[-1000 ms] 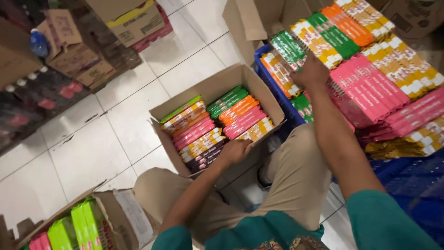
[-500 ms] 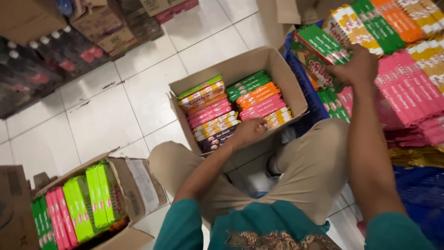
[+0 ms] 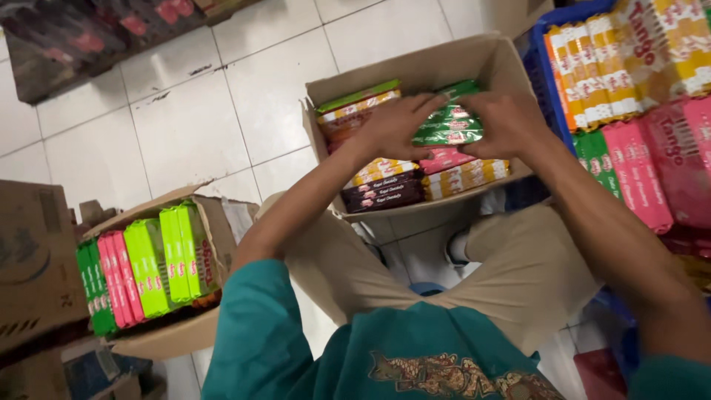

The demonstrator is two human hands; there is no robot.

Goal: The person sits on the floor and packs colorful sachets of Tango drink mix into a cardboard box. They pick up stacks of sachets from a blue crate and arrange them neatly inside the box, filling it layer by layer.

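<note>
Both hands are now meeting over the cardboard box (image 3: 415,74); we're grasping a green wafer pack (image 3: 449,126) between left hand (image 3: 396,122) and right hand (image 3: 503,122).

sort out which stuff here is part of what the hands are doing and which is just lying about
In hand:
left hand
right hand
green packet
open carton

Lying about:
second carton
blue crate
dark bottles

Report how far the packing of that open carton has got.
Done: the open carton already holds two rows of upright wafer packs. In hand: the left hand and right hand hold a green pack over the carton. Left: many packs remain stacked in the blue crate.
</note>
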